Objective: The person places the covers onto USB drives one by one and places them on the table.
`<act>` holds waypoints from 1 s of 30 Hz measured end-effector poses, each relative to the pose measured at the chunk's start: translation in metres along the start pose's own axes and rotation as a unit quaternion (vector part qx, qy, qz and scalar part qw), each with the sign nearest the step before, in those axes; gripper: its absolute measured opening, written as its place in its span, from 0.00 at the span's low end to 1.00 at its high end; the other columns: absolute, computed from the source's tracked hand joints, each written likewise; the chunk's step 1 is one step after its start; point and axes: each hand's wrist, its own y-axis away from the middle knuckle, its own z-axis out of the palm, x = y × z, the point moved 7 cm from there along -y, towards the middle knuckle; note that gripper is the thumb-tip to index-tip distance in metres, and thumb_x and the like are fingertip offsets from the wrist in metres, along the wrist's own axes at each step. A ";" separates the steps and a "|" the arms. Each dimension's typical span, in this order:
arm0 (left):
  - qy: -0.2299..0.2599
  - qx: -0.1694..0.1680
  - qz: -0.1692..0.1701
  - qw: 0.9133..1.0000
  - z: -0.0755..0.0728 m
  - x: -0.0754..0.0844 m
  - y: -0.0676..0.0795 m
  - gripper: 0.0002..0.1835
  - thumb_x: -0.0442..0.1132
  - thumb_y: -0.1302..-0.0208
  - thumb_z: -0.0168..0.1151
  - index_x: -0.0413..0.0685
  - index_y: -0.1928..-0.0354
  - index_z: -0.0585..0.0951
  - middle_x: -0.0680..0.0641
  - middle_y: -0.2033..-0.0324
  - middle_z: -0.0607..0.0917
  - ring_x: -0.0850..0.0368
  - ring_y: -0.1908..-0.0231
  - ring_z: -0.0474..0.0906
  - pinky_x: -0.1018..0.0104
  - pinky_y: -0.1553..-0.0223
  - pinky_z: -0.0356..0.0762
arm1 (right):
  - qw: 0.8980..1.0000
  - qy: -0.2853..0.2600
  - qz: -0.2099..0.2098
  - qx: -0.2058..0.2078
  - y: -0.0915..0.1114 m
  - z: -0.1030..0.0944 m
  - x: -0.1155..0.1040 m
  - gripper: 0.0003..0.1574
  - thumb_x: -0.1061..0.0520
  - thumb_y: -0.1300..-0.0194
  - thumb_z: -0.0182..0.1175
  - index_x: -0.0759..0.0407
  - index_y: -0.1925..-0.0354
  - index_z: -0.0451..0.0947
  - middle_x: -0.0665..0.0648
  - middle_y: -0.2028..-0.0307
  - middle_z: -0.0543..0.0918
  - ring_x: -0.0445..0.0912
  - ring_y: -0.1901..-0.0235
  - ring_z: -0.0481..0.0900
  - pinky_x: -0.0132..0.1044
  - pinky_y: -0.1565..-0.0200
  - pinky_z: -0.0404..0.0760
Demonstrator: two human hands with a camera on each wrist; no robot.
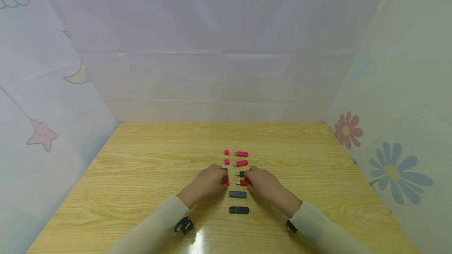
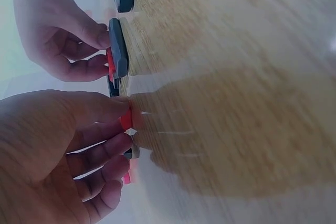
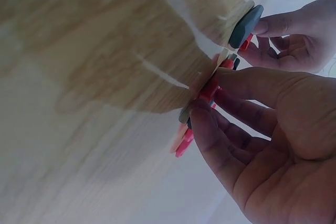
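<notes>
Head view: pinching red cap [image 1: 226, 182] with left hand [image 1: 210, 182], red stick [image 1: 242, 182] with right hand [image 1: 264, 184], just beyond grey stick [image 1: 237, 194]; apparently setting out an uncapped pair, next calling for release, then grey stick. Left wrist: gripping red cap closely, near table [image 2: 252, 129]. Right wrist: gripping red stick likewise. Can read no writing.

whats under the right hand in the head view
Two USB sticks poke out: a red stick, pinched by the right hand, and a black stick. The rest of each, and the tabletop directly beneath, are covered.
</notes>
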 end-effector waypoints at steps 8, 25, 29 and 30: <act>-0.001 0.000 0.004 1.000 0.003 -0.001 -0.001 0.05 0.43 0.37 0.72 0.52 0.63 0.87 0.56 0.68 0.81 0.62 0.66 0.72 0.68 0.64 0.75 | 1.000 0.011 -0.004 0.000 -0.001 0.002 -0.002 0.07 0.60 0.37 0.71 0.58 0.61 0.82 0.51 0.68 0.76 0.43 0.74 0.71 0.39 0.69 0.77; -0.003 0.012 0.021 1.000 0.001 0.001 -0.004 0.02 0.38 0.37 0.70 0.49 0.64 0.86 0.54 0.68 0.82 0.60 0.66 0.74 0.68 0.62 0.77 | 1.000 0.027 -0.004 0.015 -0.003 0.001 -0.002 0.05 0.61 0.37 0.71 0.57 0.63 0.83 0.52 0.69 0.76 0.43 0.75 0.71 0.39 0.71 0.77; 0.001 0.009 0.020 1.000 0.003 0.000 -0.004 0.02 0.38 0.36 0.69 0.47 0.64 0.86 0.54 0.69 0.82 0.60 0.66 0.75 0.67 0.62 0.77 | 0.999 0.029 -0.006 0.022 -0.004 0.002 -0.001 0.05 0.61 0.37 0.70 0.57 0.64 0.82 0.51 0.69 0.75 0.43 0.76 0.70 0.38 0.72 0.75; 0.002 0.008 0.020 1.000 0.003 0.000 -0.005 0.03 0.38 0.36 0.69 0.47 0.65 0.86 0.54 0.69 0.82 0.60 0.66 0.75 0.67 0.62 0.77 | 0.999 0.029 -0.007 0.023 -0.004 0.003 -0.001 0.05 0.61 0.37 0.70 0.56 0.64 0.82 0.51 0.69 0.75 0.43 0.76 0.70 0.38 0.72 0.75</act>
